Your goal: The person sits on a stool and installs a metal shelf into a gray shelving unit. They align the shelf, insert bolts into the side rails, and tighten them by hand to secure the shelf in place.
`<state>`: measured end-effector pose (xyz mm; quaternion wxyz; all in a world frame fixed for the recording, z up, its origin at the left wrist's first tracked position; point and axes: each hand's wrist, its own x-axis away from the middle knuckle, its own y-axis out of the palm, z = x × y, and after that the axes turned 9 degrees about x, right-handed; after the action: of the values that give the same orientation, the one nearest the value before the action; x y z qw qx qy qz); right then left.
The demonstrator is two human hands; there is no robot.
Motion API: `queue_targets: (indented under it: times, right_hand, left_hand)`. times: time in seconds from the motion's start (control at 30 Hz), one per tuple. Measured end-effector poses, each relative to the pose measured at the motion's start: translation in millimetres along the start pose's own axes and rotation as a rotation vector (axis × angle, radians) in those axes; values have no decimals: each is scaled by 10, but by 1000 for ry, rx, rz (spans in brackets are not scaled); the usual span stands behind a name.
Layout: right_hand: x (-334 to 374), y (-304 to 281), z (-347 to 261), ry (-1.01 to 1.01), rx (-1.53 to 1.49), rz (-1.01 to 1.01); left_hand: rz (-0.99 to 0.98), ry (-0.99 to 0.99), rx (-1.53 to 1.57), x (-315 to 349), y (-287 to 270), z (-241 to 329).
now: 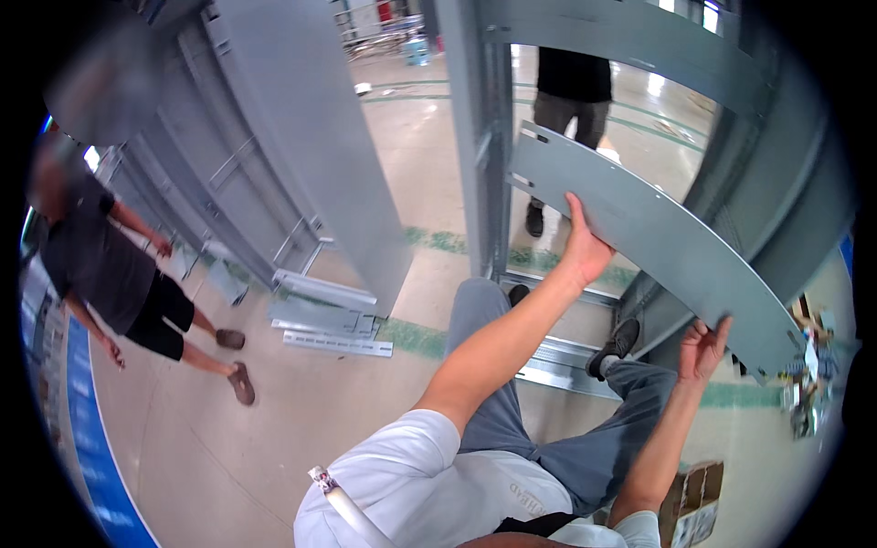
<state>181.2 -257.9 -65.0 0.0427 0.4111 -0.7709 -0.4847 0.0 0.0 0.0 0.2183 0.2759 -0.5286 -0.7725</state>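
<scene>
A long grey sheet-metal panel (653, 224) with slots at its ends is tilted across the front of a tall grey metal frame (480, 119), its left end higher than its right. My left hand (586, 251) grips the panel's lower edge left of the middle, thumb on the near face and the other fingers hidden behind it. Toward the right end, my right hand (702, 351) holds the same edge with curled fingers. The panel's left end overlaps the frame's upright; whether they touch I cannot tell.
One person (114, 251) stands at the left beside more grey frames; another person (573, 96) stands beyond my frame. Metal strips (333, 320) lie on the floor at the left. A brown carton (696, 500) sits at lower right. A lit cigarette (347, 507) juts in at the bottom.
</scene>
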Motion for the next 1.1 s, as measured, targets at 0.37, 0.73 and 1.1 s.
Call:
queue_targets:
  times: [0.37, 0.73, 1.1]
  right_hand:
    - [-264, 12, 116, 4, 319, -157]
    - [-320, -169, 436, 64, 533, -220]
    - [-755, -357, 413, 159, 446, -179]
  left_hand:
    - [157, -243, -150, 214, -378, 316]
    - [311, -242, -48, 284, -971, 361]
    - [258, -231, -51, -6, -1187, 538]
